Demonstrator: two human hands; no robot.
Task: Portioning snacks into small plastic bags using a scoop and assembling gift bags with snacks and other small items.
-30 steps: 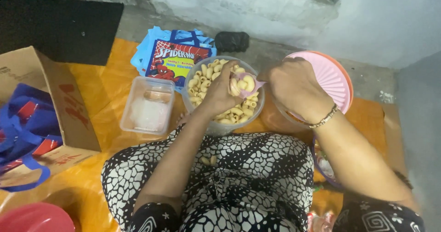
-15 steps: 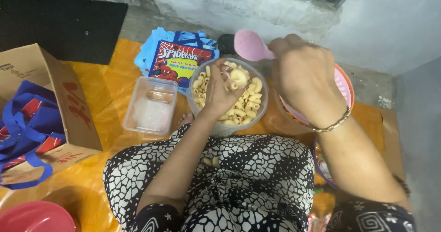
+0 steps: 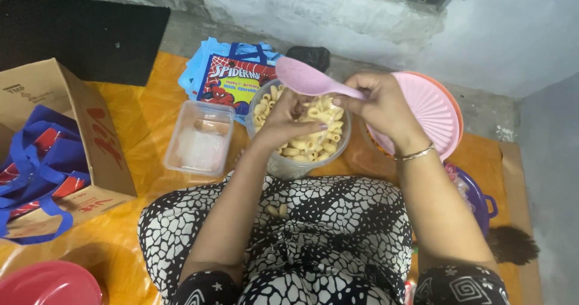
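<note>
The spoon [image 3: 304, 77] is pale pink, as is the ribbed lid [image 3: 431, 109], which shows an orange rim; the pasta [image 3: 310, 137] is pale yellow in a clear bowl [image 3: 283, 163]; the small container [image 3: 201, 137] is clear with a whitish inside. The mat [image 3: 136, 124] is orange; the dress [image 3: 325, 226] is black with a white cracked pattern; the cardboard box [image 3: 72, 130] is brown with red print; the bags [image 3: 36, 172] are blue and red.

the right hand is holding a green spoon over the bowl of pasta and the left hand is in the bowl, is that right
Not quite: the spoon is pink, not green, as the head view shows. The rest holds: the right hand holds it over the bowl of pasta, and the left hand is in the bowl.
</note>
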